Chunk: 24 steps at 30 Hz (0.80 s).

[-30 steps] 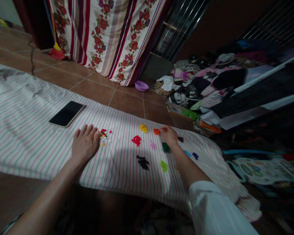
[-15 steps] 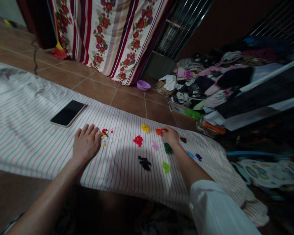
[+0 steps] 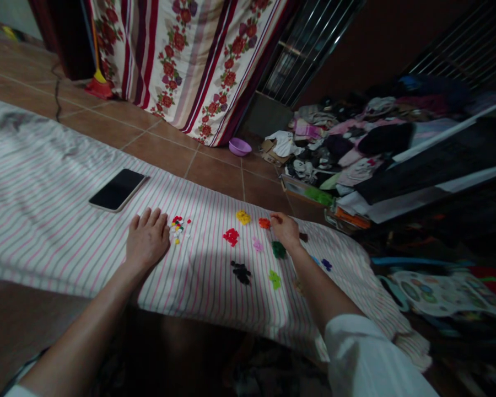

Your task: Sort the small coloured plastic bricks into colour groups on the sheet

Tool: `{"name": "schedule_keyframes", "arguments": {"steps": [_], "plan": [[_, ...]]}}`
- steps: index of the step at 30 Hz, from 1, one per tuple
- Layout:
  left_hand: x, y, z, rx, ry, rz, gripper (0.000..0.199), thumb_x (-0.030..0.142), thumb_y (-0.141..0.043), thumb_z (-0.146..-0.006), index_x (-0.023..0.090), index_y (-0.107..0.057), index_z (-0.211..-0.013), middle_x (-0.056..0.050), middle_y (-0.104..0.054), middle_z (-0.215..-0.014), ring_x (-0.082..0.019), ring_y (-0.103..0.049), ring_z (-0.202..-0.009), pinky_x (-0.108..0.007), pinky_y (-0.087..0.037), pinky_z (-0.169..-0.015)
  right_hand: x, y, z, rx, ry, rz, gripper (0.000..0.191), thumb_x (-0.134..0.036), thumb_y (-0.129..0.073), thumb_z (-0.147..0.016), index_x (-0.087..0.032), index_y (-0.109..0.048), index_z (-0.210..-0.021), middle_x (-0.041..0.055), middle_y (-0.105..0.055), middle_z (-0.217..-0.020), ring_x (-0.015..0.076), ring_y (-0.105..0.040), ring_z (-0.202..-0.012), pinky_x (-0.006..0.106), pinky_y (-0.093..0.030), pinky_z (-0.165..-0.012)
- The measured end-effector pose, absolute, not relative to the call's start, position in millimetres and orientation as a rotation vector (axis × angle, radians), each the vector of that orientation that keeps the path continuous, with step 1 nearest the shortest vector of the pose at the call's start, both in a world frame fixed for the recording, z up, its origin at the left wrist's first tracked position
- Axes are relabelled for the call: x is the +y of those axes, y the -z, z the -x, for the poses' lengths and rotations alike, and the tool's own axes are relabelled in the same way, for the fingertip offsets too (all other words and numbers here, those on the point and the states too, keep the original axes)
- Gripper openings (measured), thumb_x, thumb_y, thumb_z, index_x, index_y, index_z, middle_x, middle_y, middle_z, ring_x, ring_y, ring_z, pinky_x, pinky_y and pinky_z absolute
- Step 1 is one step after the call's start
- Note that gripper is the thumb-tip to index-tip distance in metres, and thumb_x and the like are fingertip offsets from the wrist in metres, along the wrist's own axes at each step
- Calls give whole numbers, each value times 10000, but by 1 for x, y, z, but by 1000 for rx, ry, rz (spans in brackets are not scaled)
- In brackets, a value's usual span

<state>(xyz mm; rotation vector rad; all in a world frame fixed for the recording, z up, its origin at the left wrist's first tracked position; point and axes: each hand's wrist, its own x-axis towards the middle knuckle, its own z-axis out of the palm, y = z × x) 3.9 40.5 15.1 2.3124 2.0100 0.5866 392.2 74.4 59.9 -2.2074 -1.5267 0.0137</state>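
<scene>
My left hand point(image 3: 149, 237) lies flat on the striped cloth point(image 3: 206, 215), its fingers spread and empty. Just beside its fingertips is a small scatter of mixed red, yellow, green and white pieces point(image 3: 177, 226). My right hand point(image 3: 285, 230) has its fingers pinched together at the right edge of a small orange pile point(image 3: 264, 223); what they hold, if anything, is too small to make out. Around it lie piles sorted by colour: yellow point(image 3: 243, 216), red point(image 3: 231, 237), pink point(image 3: 257, 244), dark green point(image 3: 278, 249), black point(image 3: 241, 272), lime green point(image 3: 275, 279) and dark blue point(image 3: 326, 264). My right forearm partly covers a light blue pile.
A phone point(image 3: 118, 190) with a dark screen rests on the cloth left of my left hand. Beyond the far edge, a purple bowl point(image 3: 240, 147) sits on the tiled floor near a floral curtain point(image 3: 177, 60). Heaped clothes point(image 3: 343, 138) fill the right side.
My right hand's fingertips have drawn slightly away from the orange pile, to its right. My left hand stays flat on the cloth. The view has shifted a little.
</scene>
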Motion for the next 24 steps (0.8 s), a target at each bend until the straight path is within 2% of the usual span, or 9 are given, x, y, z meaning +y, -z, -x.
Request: {"name": "schedule_keyframes", "arguments": {"steps": [4, 10, 16, 24], "plan": [[40, -17, -3, 2001, -579, -2285, 460, 296, -279, -939, 174, -559, -1283, -113, -508, -1413, -290, -380, -1361, -487, -267, -1104, 78, -66, -357, -1611, -65, 2067, 269, -197, -490, -801, -173, -706, -958, 72, -730, -926, 209, -664, -860, 321, -488, -824], [39, -17, 1, 1969, -564, -2301, 445, 278, -285, -950, 194, -564, -1286, -103, -508, -1415, -288, -380, -1363, -485, -267, -1105, 80, -67, -280, -1920, -207, 1680, 246, -178, -497, -815, -196, -716, -926, 50, -721, -961, 181, -647, -924, 303, -474, -872], [38, -18, 3, 1960, -531, -2325, 450, 268, -294, -951, 205, -560, -1308, -105, -497, -1425, -302, -382, -1361, -496, -273, -1100, 79, -62, -210, -2243, -338, 1410, 252, -129, -506, -853, -208, -719, -963, 45, -697, -940, 163, -637, -888, 284, -472, -824], [38, -15, 7, 1907, -515, -2351, 457, 246, -323, -934, 238, -546, -1333, -106, -473, -1444, -314, -351, -1380, -520, -254, -1109, 90, -41, -165, -2417, -346, 1392, 325, -96, -480, -879, -214, -670, -1114, 57, -658, -1051, 169, -599, -989, 287, -449, -883]]}}
